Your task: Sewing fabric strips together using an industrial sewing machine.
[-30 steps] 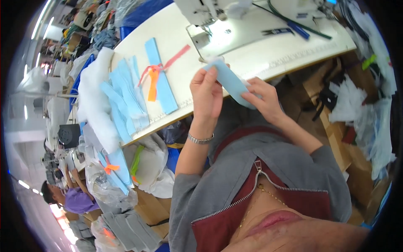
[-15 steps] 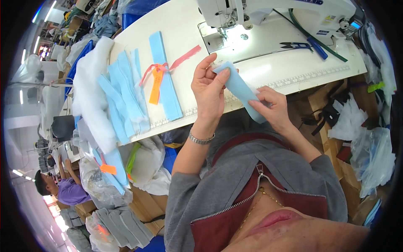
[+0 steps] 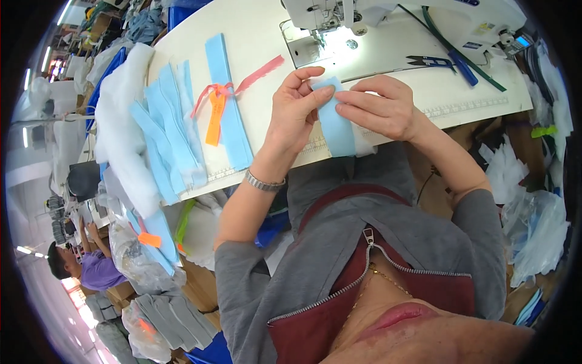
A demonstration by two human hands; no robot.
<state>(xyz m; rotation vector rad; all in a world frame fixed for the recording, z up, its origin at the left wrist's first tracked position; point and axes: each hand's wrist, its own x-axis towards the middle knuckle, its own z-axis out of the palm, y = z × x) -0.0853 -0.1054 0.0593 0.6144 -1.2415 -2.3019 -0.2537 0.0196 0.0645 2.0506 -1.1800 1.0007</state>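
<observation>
A light blue fabric strip (image 3: 337,132) with a white layer behind it hangs over the table's front edge. My left hand (image 3: 298,102) pinches its upper end between thumb and fingers. On the strip's right edge, near the top, my right hand (image 3: 383,108) has its thumb and fingertips closed. Just beyond both hands stands a white sewing machine (image 3: 330,18), its lamp lighting the metal plate. Left of my left hand lies a bundle of blue strips (image 3: 233,124), tied with a pink ribbon (image 3: 262,74) and bearing an orange tag (image 3: 214,118).
More blue strips (image 3: 167,118) and a roll of white wadding (image 3: 124,121) lie at the table's left. Thread snips (image 3: 431,62) and a blue-handled tool (image 3: 464,70) rest at the right. A person in a purple top (image 3: 100,270) works far left. Plastic bags (image 3: 533,236) hang at the right.
My right hand has moved up from the strip's lower part to its upper right edge. The strip now hangs more upright. My left hand keeps its pinch and has shifted slightly.
</observation>
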